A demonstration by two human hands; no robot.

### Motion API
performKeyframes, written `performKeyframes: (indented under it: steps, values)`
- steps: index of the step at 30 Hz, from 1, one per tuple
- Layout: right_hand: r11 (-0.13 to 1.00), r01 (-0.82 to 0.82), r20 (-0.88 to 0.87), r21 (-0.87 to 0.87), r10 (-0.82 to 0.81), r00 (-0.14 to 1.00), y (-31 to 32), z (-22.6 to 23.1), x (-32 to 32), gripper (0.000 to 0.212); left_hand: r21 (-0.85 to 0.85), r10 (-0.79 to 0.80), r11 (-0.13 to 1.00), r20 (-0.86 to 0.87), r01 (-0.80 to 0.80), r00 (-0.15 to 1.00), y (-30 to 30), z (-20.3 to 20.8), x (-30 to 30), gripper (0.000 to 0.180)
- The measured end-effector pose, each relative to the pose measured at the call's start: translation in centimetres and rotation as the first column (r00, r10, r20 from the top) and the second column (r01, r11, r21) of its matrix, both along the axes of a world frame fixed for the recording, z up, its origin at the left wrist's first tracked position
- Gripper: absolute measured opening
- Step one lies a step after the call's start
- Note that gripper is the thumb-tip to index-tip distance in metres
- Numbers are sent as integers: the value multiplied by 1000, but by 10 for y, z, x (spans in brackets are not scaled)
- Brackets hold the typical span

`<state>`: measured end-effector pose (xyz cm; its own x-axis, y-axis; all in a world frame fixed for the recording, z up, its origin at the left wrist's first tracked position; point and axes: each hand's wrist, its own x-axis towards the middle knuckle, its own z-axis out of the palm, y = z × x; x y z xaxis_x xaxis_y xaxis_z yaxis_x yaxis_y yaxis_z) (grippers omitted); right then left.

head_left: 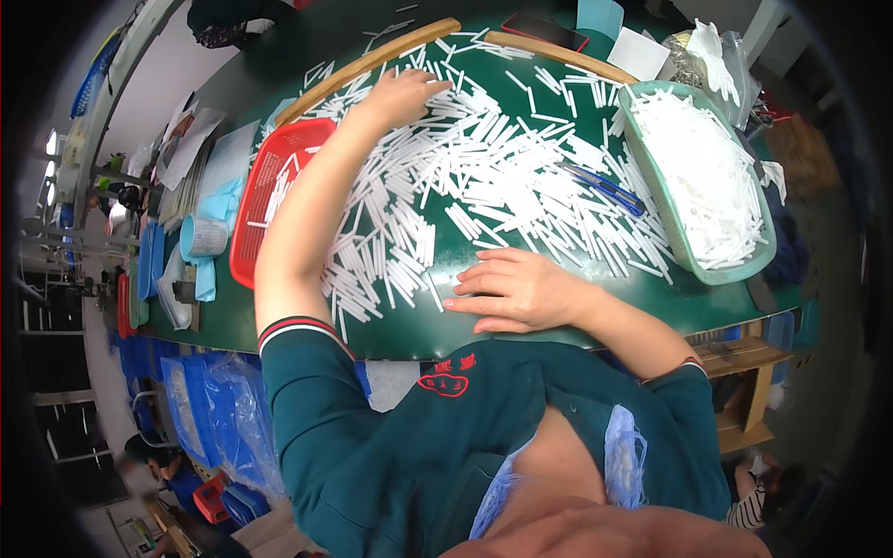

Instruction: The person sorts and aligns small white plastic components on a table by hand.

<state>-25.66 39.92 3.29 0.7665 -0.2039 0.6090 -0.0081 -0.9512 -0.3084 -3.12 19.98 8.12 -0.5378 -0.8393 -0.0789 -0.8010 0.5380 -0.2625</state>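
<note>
- nearest the camera: dark green shirt [372,465] with red-and-white sleeve trim, to the near right of the red basket [265,172].
- right of the red basket: white sticks [521,191], strewn in a broad heap over the green table [400,335]; a few more inside the basket.
- beyond the red basket, to its far right: left hand [406,98], palm down at the sticks, fingers partly extended and loosely bent; no stick plainly clasped, cannot tell about anything under the palm.
- well right of the red basket, by the table's near edge: right hand [521,290], loosely spread, fingers toward the basket, apparently holding nothing.
- farthest right of the red basket: green basket [744,270], heaped with sticks; between the two, a blue cutter [609,191] among loose sticks.
- possible trouble: a nicked finger, from sweeping into the cutter with its blade out; blade too small to judge.
- also possible: sticks over the near edge, from too wide a pull; red basket knocked by the left forearm.
- long axes: lying flat, directions mixed; just right of the red basket, many pointing roughly away from the body; farther right, many slanting, far ends leftward.
</note>
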Motion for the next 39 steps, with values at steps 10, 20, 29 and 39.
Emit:
performKeyframes:
  steps: [10,20,29,39]
  values:
    - [996,69,20,50,-70,997,-9,-13,-5,40,191,-318,946,398,262,861,-53,-19,-50,54]
    - [995,82,8,59,-82,997,-9,-11,-5,41,192,-405,909,207,369,890,-66,-35,-32,21]
    - [996,69,-5,57,-69,998,-9,-12,-6,44,404,579,783,-199,-473,790,-125,-22,46,36]
    - [993,86,20,75,-88,996,-8,-15,-5,42,365,683,622,182,-693,708,-131,-40,4,82]
